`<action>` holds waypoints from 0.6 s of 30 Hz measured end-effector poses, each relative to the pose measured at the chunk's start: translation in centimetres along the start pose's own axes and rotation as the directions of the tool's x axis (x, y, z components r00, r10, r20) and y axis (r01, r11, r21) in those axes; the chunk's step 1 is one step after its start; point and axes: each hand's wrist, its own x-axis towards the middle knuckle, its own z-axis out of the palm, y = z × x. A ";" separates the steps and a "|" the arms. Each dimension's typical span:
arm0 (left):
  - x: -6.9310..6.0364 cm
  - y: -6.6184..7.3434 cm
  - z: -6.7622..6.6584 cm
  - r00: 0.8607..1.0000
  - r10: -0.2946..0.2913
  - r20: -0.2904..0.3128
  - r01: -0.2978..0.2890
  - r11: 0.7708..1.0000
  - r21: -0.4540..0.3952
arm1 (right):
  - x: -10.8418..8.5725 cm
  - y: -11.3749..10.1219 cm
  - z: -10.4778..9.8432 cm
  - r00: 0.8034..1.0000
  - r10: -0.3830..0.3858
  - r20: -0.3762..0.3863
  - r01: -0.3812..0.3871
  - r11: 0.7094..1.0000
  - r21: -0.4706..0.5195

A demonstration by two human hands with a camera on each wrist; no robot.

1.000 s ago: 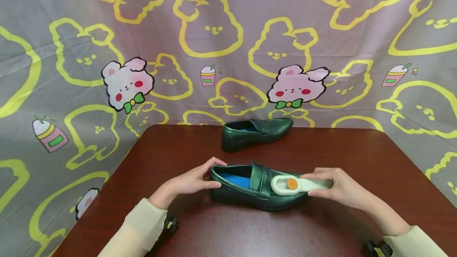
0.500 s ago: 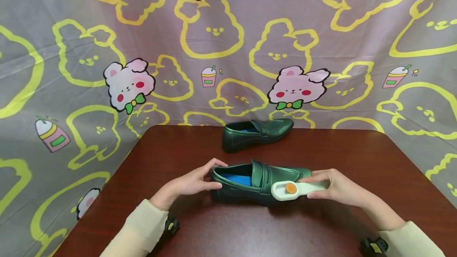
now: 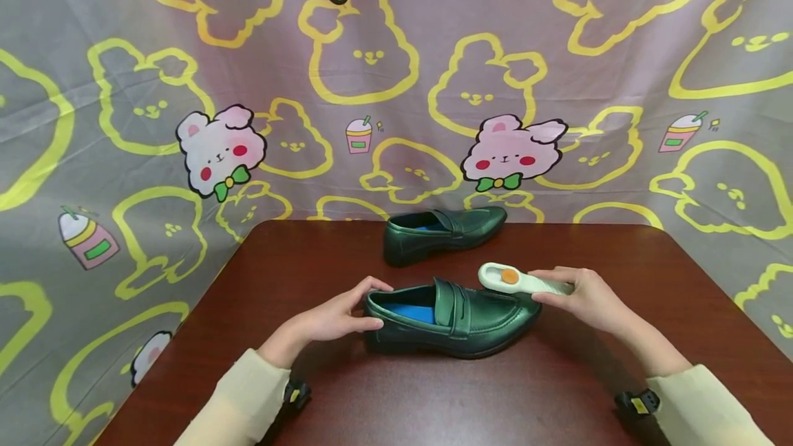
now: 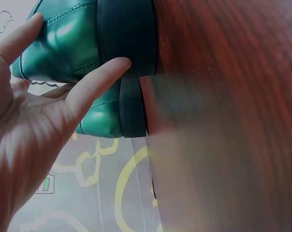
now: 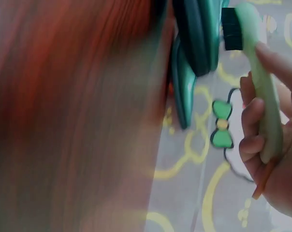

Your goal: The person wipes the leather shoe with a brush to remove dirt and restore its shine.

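Note:
A dark green loafer point(image 3: 489, 322) with a blue insole lies on the table, toe to the right. At its heel, the left hand point(image 3: 331, 312) grips the shoe between thumb and fingers; the left wrist view shows the thumb on the heel point(image 4: 131, 38). The right hand point(image 3: 591, 298) holds a pale green brush point(image 3: 523, 282) with an orange round spot by its handle, over the far side of the toe. Dark bristles point(image 5: 232, 29) face the shoe in the right wrist view, where the right hand's fingers point(image 5: 255, 125) curl round the handle.
A second green loafer point(image 3: 455, 234) stands behind the first, near the back edge of the brown table point(image 3: 297, 246). A grey cloth point(image 3: 396, 115) with yellow cartoon outlines hangs behind and at both sides.
The right hand has moved the brush from the near side of the toe to its far side. The shoe's toe has shifted slightly, while the left hand stays at the heel.

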 end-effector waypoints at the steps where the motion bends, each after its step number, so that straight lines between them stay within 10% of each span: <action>1: 0.0 0.0 0.0 1.000 0.001 -0.001 -0.001 1.000 0.002 | 0.0 -0.3 0.2 1.000 -0.005 0.008 0.005 1.000 0.017; 18: 0.2 -0.3 -0.2 0.999 0.045 -0.004 -0.045 0.999 0.025 | -0.8 -0.8 0.3 0.999 0.033 -0.034 -0.036 0.996 -0.087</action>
